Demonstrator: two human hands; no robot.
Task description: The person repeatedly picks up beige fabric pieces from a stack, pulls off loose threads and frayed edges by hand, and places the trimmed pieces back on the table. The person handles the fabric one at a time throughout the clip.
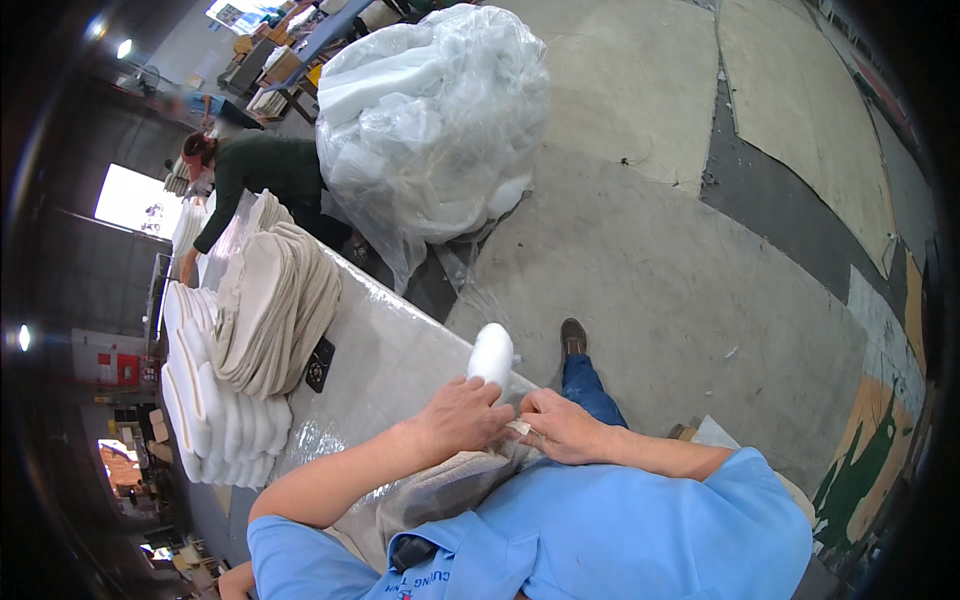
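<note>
Left hand: Your left hand [460, 415] reached in over the near edge of the plastic-covered worktop [385, 345], its fingers curled narrow beside the lower end of a white padded piece [490, 355]; whether they gripped it could not be told.
Right hand: Your right hand [565, 428] met the left just in front of your body, thumb and fingers pinched on a small pale bit of material [520, 427].
White padded piece: It rose, round-ended, just beyond your left knuckles, near the worktop's edge on the aisle side; its lower end was hidden behind your hand.
Beneath your hands: Beige fabric [450, 480] lay close against your light blue shirt [620, 520].
Stacks on the left: Beige flat pieces [275, 305] were piled beside thick white padded pieces [225, 410], with a flat black object [320, 365] just beside them.
Far end: A co-worker [265, 165] in a dark top leaned over the worktop, one arm stretched toward the piles.
Floor: A big clear plastic bag [430, 130] bulged with white material past the worktop, and your brown shoe [573, 338] stood on the grey floor [650, 270].
</note>
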